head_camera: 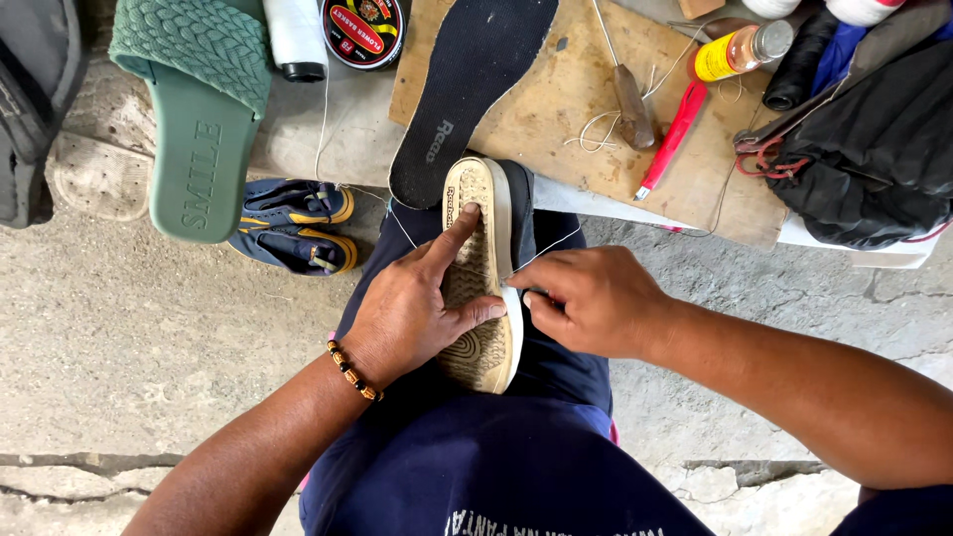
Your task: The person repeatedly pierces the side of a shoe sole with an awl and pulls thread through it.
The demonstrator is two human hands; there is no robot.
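With the shoe (pixel 483 273) sole-up on the lap, the left hand (pixel 412 308) presses flat on it, the right hand (pixel 586 298) pinches white thread (pixel 546 251) taut at its edge, stitching apparently partway; insole (pixel 467 89) remains out.

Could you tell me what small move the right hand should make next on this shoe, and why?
Probably draw the white thread taut: the right hand pinches at the sole's edge while the left hand pins the shoe sole-up on the lap.
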